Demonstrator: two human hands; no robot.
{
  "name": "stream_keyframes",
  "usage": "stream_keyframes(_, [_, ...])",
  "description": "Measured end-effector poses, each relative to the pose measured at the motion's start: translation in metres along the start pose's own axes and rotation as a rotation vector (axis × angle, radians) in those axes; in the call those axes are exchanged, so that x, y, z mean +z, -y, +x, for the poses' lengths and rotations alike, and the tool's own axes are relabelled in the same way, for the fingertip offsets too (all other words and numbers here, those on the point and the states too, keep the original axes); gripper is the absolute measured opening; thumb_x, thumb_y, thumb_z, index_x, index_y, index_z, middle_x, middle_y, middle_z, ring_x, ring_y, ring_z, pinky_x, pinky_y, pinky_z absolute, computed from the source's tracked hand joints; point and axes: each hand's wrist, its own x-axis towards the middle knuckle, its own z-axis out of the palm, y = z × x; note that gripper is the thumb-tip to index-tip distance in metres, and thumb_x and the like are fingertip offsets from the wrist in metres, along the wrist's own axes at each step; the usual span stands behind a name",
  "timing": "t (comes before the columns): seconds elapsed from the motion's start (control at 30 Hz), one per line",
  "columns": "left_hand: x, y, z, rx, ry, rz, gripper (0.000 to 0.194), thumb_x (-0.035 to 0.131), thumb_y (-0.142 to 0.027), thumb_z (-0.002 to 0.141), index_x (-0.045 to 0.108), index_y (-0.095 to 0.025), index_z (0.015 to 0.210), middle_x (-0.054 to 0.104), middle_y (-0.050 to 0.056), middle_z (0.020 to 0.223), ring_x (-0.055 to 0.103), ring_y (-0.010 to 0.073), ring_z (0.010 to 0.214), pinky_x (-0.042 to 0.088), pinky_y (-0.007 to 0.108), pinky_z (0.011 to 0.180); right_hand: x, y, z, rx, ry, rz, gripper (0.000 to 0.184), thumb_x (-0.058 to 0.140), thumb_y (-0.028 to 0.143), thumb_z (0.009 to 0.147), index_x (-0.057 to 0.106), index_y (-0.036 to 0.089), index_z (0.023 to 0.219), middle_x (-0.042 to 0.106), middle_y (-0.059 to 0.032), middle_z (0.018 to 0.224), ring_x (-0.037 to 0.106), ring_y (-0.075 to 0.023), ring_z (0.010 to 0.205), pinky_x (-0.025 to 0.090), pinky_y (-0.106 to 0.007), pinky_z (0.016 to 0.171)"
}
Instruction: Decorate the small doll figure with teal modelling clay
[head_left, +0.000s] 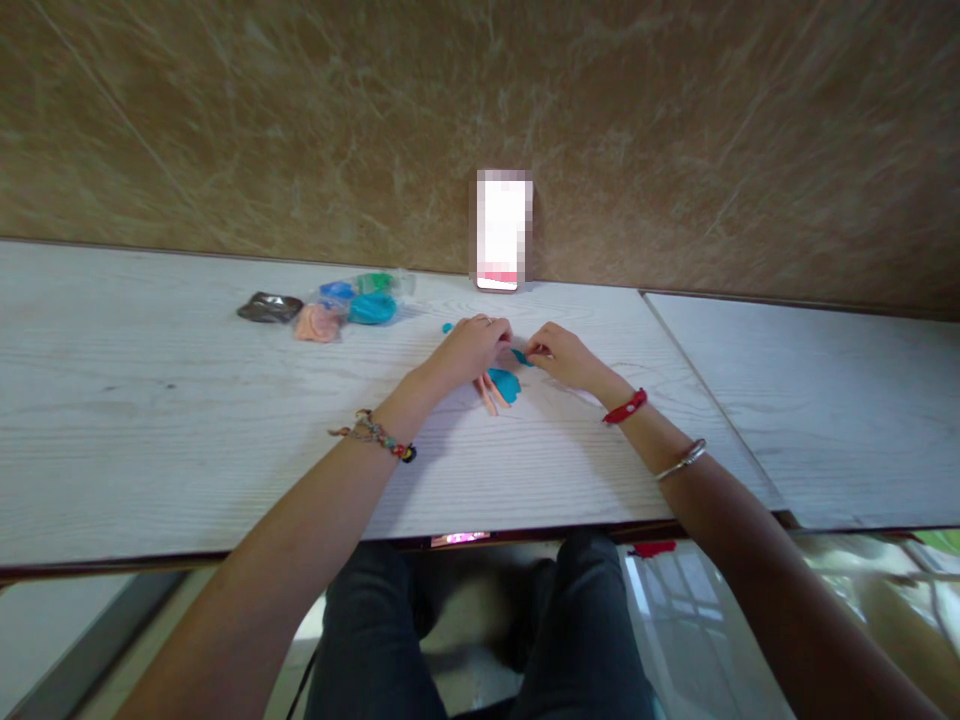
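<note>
Between my hands is a small flat blue piece of modelling clay (520,356). The fingertips of my right hand (561,354) are pinched on its right end. My left hand (474,346) is just to the left, palm down, with its fingers bent together; whatever they hold is hidden. Below the hands, a larger blue clay shape (505,386) lies on the table beside thin peach clay strips (486,396). My left hand partly covers the strips. A little blue clay ball (448,328) rests to the left of my left hand.
Packets of clay lie at the back left: black (270,307), peach (318,323), light blue (373,308), dark blue (337,290) and green (374,282). A lit phone (504,230) leans on the marbled wall. A seam (705,390) crosses the white table (150,420) at right.
</note>
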Motion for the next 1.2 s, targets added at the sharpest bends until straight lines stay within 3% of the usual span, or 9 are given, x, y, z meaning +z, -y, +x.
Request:
stream_keyframes(0.1, [-0.003,-0.001,0.0,0.019,-0.047,-0.058,0.01,0.047,-0.014,0.086,0.057,-0.015,0.087,0.063,0.007,0.087,0.055,0.0191,0.088,0.041,0.032,0.081,-0.006,0.002,-0.002,0.055,0.017,0.059,0.011,0.052,0.007,0.077,0.061,0.013,0.074,0.059,-0.0025,0.074,0.051,-0.0119,0.07,0.039,-0.025,0.067])
stream_keyframes(0.23, [-0.002,0.0,0.0,0.016,-0.108,-0.14,0.007,0.051,-0.014,0.083,0.056,-0.016,0.087,0.063,0.005,0.087,0.056,0.0177,0.088,0.041,0.03,0.08,-0.011,0.002,-0.006,0.04,0.076,0.175,0.021,0.058,0.012,0.074,0.059,0.014,0.095,0.061,-0.0012,0.077,0.052,-0.0107,0.066,0.04,-0.023,0.062])
stream_keyframes(0.4, [0.0,0.0,-0.003,-0.006,-0.069,-0.211,0.006,0.058,-0.017,0.08,0.056,-0.017,0.086,0.063,0.003,0.085,0.057,0.0151,0.08,0.042,0.026,0.072,-0.011,0.002,-0.005,-0.017,0.069,-0.013,0.007,0.06,0.009,0.068,0.059,0.015,0.066,0.055,0.0013,0.064,0.047,-0.0101,0.061,0.036,-0.023,0.061])
stream_keyframes(0.67, [-0.007,-0.001,-0.004,-0.121,-0.063,-0.101,0.01,0.053,-0.021,0.084,0.059,-0.016,0.091,0.066,0.006,0.086,0.06,0.0174,0.08,0.043,0.028,0.074,-0.011,0.002,-0.008,0.237,-0.004,0.419,0.029,0.059,0.01,0.069,0.062,0.016,0.097,0.056,0.0046,0.059,0.055,-0.0092,0.052,0.044,-0.021,0.052])
stream_keyframes(0.77, [-0.013,0.004,-0.006,-0.195,-0.165,-0.031,0.016,0.045,-0.023,0.088,0.059,-0.015,0.093,0.066,0.008,0.091,0.059,0.0195,0.086,0.042,0.031,0.077,-0.015,0.004,-0.009,0.292,0.022,0.337,0.021,0.055,0.014,0.075,0.066,0.013,0.093,0.058,0.0018,0.055,0.056,-0.0107,0.05,0.045,-0.022,0.052])
stream_keyframes(0.87, [-0.017,0.008,-0.007,-0.247,-0.209,-0.001,0.02,0.041,-0.021,0.089,0.059,-0.014,0.093,0.066,0.009,0.091,0.059,0.02,0.087,0.043,0.031,0.077,-0.02,0.008,-0.011,0.196,0.049,0.067,0.02,0.056,0.012,0.075,0.071,0.012,0.088,0.066,-0.0029,0.063,0.06,-0.0134,0.061,0.046,-0.025,0.061])
stream_keyframes(0.97, [-0.018,0.009,-0.009,-0.249,-0.189,0.04,0.021,0.04,-0.021,0.089,0.06,-0.014,0.092,0.067,0.009,0.089,0.06,0.0205,0.086,0.043,0.031,0.076,-0.025,0.011,-0.014,0.088,0.084,-0.108,0.039,0.051,0.002,0.074,0.067,0.014,0.108,0.071,-0.006,0.086,0.061,-0.0145,0.076,0.045,-0.025,0.073])
stream_keyframes(1.1, [-0.018,0.007,-0.01,-0.227,-0.149,0.118,0.024,0.037,-0.021,0.09,0.061,-0.014,0.092,0.066,0.009,0.088,0.06,0.0211,0.084,0.042,0.031,0.074,-0.034,0.012,-0.021,-0.041,0.213,-0.154,0.053,0.043,-0.001,0.076,0.057,0.018,0.124,0.068,-0.0078,0.101,0.06,-0.0147,0.086,0.044,-0.027,0.08])
stream_keyframes(1.2, [-0.019,0.006,-0.011,-0.223,-0.136,0.154,0.026,0.036,-0.021,0.09,0.061,-0.014,0.092,0.066,0.01,0.087,0.06,0.0213,0.083,0.042,0.031,0.072,-0.035,0.01,-0.023,-0.155,0.273,-0.111,0.045,0.05,0.004,0.076,0.062,0.019,0.117,0.066,-0.0079,0.102,0.058,-0.0156,0.089,0.044,-0.028,0.082])
